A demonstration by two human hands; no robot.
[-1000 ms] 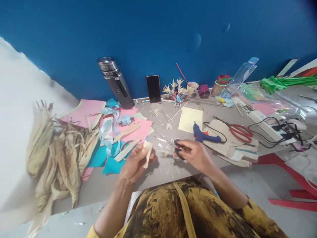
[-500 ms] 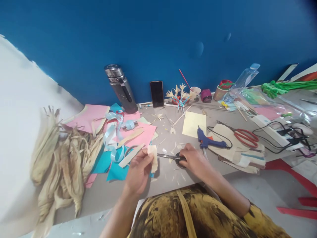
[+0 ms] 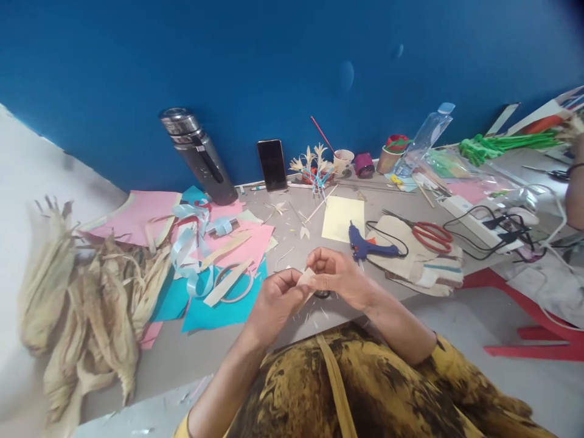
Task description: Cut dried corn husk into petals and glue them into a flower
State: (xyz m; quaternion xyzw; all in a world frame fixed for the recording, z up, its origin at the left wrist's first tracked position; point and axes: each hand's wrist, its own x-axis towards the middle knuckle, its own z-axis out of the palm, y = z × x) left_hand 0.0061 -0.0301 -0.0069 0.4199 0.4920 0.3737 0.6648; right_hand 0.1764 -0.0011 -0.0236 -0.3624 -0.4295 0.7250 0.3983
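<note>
Both hands meet low over the middle of the table around a small pale piece of corn husk (image 3: pixel 306 277). My left hand (image 3: pixel 277 299) pinches it between thumb and fingers. From the other side, the fingertips of my right hand (image 3: pixel 343 278) are closed on it too. Below the right hand lie the scissors, their black handle (image 3: pixel 323 294) partly showing and the rest covered by the hands. Another cut husk strip (image 3: pixel 229 283) lies just left of my left hand, across a roll of tape (image 3: pixel 249 292) on blue paper (image 3: pixel 201 316).
Dried corn husks (image 3: pixel 103 304) pile up on the left. Behind stand a flask (image 3: pixel 203 161), a phone (image 3: pixel 272 164) and husk flowers (image 3: pixel 314 167). Rightward are a blue glue gun (image 3: pixel 374 248), gloves (image 3: pixel 422 271), red-handled scissors (image 3: pixel 433 237) and a power strip (image 3: pixel 474 222). Another person's arm (image 3: pixel 575 194) shows far right.
My right hand has let go of the black scissors and moved left to the husk piece. My left hand still holds it. The view has turned slightly right, and another person's arm has appeared.
</note>
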